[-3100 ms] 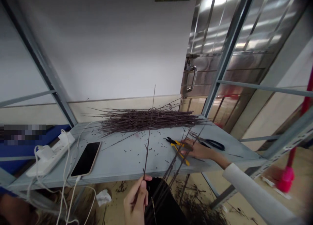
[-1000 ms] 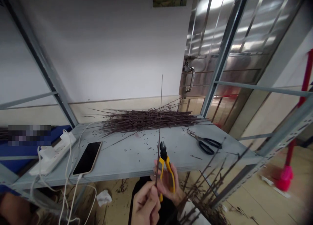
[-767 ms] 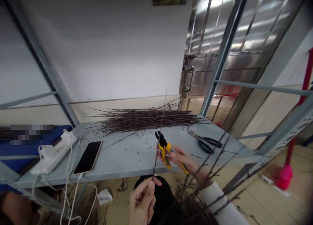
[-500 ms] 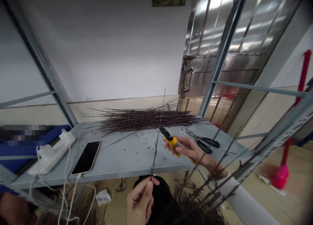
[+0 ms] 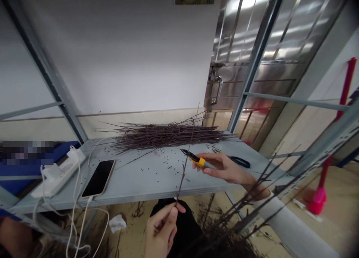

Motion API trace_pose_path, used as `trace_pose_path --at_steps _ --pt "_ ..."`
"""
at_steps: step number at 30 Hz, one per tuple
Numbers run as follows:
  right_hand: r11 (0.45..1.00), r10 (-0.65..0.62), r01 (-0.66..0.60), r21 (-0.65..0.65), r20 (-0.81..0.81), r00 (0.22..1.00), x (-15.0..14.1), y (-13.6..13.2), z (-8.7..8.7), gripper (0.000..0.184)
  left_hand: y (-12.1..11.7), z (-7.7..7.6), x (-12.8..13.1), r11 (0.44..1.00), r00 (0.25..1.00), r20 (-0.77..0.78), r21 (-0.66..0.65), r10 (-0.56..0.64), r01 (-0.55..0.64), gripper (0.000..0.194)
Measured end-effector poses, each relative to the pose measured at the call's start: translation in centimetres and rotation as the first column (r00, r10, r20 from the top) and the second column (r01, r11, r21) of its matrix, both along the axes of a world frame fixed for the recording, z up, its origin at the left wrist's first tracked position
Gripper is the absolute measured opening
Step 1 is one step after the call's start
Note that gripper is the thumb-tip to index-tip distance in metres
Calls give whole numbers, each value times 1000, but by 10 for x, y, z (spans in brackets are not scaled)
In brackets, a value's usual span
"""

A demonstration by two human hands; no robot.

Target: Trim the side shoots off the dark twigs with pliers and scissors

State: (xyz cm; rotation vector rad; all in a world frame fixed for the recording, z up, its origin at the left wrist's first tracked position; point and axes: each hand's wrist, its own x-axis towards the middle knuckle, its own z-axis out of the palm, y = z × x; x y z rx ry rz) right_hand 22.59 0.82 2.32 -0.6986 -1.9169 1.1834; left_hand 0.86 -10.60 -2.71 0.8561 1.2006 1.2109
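Observation:
Between its thumb and fingers, my left hand (image 5: pixel 162 228) pinches the lower end of a thin dark twig (image 5: pixel 183 174), which slants up and away over the shelf. My right hand (image 5: pixel 221 168) is wrapped around yellow-and-grey pliers (image 5: pixel 199 161). Their black jaws lie close beside the twig, but I cannot tell whether they touch it. A large bundle of dark twigs (image 5: pixel 165 135) lies across the back of the grey shelf (image 5: pixel 134 181). Behind my right hand, a second tool with black looped handles (image 5: pixel 239 161) is partly hidden.
A phone (image 5: pixel 98 178) with a white cable and a white power strip (image 5: pixel 58 172) lie on the left. Small clippings dot the shelf. Upright branches (image 5: pixel 238 209) rise at the lower right, in front of my right forearm. Metal posts (image 5: pixel 249 63) frame the sides.
The pliers have turned, so their jaws now point more to the left. The twig's upper end leans further right. My left hand keeps its pinch and has barely moved.

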Motion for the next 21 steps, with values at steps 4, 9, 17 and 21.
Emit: trace_pose_path --at_steps 4,9,17,21 --pt "999 -51 52 -5 81 995 2 1 4 41 0 0 0 1000 1000 -13 9 -21 21 60" --pt "983 -180 171 70 164 970 0 1 2 41 0 1 -2 1000 1000 -10 0 -21 21 58" --pt "778 -453 324 538 122 883 -8 7 -26 39 1 -1 2 1000 1000 -10 -22 20 -20 60" --pt "562 -595 351 749 72 800 -11 17 -51 40 0 -3 12 999 999 19 -30 33 -32 59"
